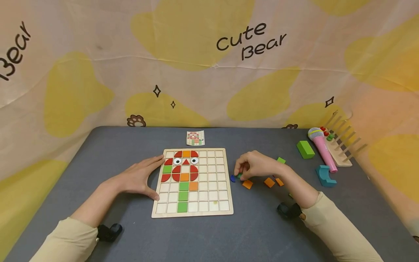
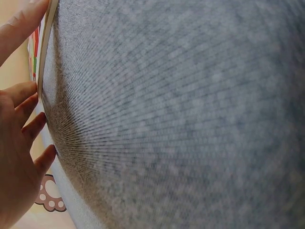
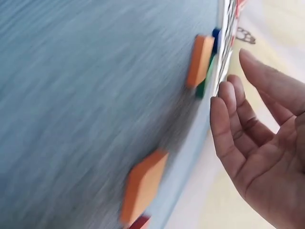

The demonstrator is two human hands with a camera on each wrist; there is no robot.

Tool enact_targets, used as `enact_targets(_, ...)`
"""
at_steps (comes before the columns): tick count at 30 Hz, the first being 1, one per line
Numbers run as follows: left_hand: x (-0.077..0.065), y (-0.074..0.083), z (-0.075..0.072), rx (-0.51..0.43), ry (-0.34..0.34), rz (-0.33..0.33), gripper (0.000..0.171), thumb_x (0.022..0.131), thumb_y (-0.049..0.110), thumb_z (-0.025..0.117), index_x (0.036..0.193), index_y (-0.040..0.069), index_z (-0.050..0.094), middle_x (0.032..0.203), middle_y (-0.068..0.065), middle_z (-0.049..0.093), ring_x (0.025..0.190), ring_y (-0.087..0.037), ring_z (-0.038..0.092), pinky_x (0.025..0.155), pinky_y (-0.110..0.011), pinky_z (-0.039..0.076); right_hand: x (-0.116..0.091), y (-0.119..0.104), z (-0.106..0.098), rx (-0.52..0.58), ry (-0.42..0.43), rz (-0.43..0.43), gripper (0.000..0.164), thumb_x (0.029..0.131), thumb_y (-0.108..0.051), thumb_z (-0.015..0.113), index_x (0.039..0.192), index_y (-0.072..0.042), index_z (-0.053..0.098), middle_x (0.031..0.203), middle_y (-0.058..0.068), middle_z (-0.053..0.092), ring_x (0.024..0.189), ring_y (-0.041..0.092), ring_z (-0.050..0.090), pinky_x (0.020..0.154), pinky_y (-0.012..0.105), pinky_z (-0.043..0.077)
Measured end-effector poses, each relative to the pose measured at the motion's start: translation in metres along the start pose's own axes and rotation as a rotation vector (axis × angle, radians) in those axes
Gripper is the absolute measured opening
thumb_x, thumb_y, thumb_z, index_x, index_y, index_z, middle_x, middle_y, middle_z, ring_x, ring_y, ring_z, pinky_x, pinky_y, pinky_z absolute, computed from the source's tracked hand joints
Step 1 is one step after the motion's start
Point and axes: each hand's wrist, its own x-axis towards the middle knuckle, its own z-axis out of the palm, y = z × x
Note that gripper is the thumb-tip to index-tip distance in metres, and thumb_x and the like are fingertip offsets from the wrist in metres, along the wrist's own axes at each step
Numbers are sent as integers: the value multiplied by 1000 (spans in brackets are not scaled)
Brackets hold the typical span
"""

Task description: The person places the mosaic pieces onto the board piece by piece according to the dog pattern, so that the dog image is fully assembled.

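A square wooden grid board (image 1: 212, 214) lies on the dark table, bearing red, green and orange pieces and two eye pieces in its left and middle cells. My left hand (image 1: 139, 178) rests against the board's left edge, fingers spread; in the left wrist view, its fingertips touch the rim. Right of the board, my right hand (image 1: 256, 163) hovers low over small loose pieces. A blue piece (image 1: 232, 178), a green piece (image 1: 239, 175) and an orange piece (image 1: 247, 184) lie near its fingertips. In the right wrist view, thumb and bent fingers stand apart, with nothing visible between them.
A small pattern card (image 1: 195, 138) lies behind the board. More orange pieces (image 1: 269, 182) lie under the right forearm. Farther right are a green block (image 1: 306, 149), a pink toy microphone (image 1: 323, 149), a teal curved block (image 1: 325, 176) and a wooden peg rack (image 1: 343, 153).
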Motion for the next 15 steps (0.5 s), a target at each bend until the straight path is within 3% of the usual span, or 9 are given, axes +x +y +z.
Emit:
enact_targets(6, 0, 0, 0, 0, -2, -5, 127, 56, 72, 81, 155, 8, 31, 164, -14, 27, 147, -45, 31, 108, -73, 32, -16, 14, 1, -28, -24, 10, 20, 78, -9, 82, 95, -18, 76, 94, 1, 70, 81, 10, 63, 71, 21, 55)
enact_targets(15, 1, 0, 1, -10, -1, -5, 128, 56, 73, 80, 155, 8, 31, 164, -13, 26, 147, -44, 30, 108, -73, 30, -23, 23, 5, -47, -24, -1, 26, 74, -10, 85, 95, -22, 75, 94, 0, 67, 84, 14, 60, 72, 21, 53)
